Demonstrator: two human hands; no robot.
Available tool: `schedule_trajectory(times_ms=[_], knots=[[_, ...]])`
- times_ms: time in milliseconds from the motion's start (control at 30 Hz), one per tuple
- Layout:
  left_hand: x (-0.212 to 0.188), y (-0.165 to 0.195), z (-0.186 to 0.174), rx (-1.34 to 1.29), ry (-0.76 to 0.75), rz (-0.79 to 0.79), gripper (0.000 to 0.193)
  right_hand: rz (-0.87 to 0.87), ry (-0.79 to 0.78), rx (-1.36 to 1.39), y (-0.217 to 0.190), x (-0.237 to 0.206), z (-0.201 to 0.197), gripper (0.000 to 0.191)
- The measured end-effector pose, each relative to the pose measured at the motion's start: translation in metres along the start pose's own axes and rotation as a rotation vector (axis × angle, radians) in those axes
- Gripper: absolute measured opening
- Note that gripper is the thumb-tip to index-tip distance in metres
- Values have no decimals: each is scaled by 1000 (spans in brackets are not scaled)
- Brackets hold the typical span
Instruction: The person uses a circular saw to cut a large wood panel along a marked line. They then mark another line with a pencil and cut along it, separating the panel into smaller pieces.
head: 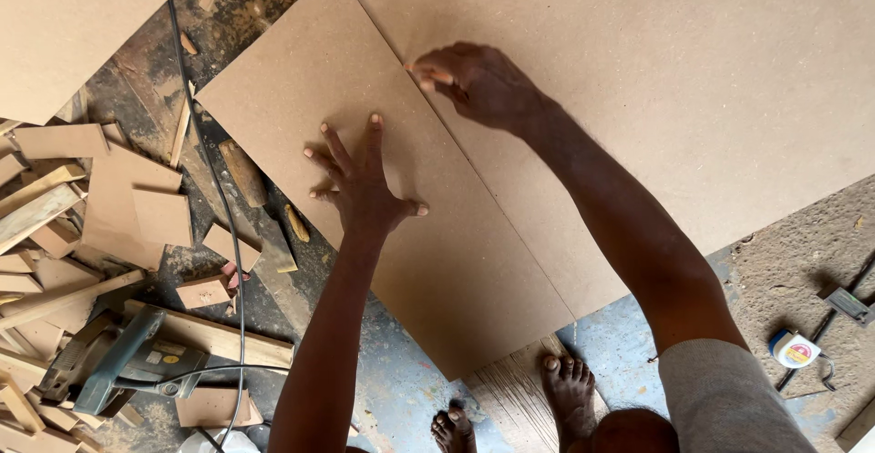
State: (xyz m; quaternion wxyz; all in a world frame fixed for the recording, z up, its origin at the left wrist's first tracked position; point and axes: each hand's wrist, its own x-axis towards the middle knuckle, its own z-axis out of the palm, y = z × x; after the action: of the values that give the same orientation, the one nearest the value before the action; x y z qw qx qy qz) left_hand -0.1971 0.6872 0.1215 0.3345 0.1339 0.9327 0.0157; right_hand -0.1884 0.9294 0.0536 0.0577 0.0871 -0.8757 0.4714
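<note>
Left hand (365, 189) splayed flat, gripping nothing, on narrow fibreboard strip (383, 198) left of large board (656, 88); right hand (478, 84) pinching the seam; likely risk: pinched fingers, strip skidding on sawdust

matt smooth fibreboard sheet (365, 97), rough concrete floor (802, 252), raw wood offcuts (55, 234)

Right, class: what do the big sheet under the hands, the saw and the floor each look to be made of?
Sheet: likely fibreboard; even tan, matte, no grain, thin clean edges. The left hand lies flat on it, and the right hand touches the seam.
Saw: seemingly grey-blue plastic with metal parts, dusty.
Floor: probably concrete; rough, stained, patchy blue.
</note>
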Motion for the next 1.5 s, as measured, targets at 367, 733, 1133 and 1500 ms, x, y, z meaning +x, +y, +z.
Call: schedule_trajectory(times_ms=[367, 733, 1133, 1500], knots=[[3, -2, 0, 25, -42, -23, 155, 64, -113, -56, -46, -59, -25, 25], [3, -3, 9, 11, -26, -7, 157, 15, -114, -18, -12, 26, -12, 12], [5, -5, 7, 25, -24, -14, 156, 122, -108, -33, -32, -38, -7, 7], [8, -3, 8, 5, -42, -19, 157, -23, -5, -106, -29, -102, 5, 33]])
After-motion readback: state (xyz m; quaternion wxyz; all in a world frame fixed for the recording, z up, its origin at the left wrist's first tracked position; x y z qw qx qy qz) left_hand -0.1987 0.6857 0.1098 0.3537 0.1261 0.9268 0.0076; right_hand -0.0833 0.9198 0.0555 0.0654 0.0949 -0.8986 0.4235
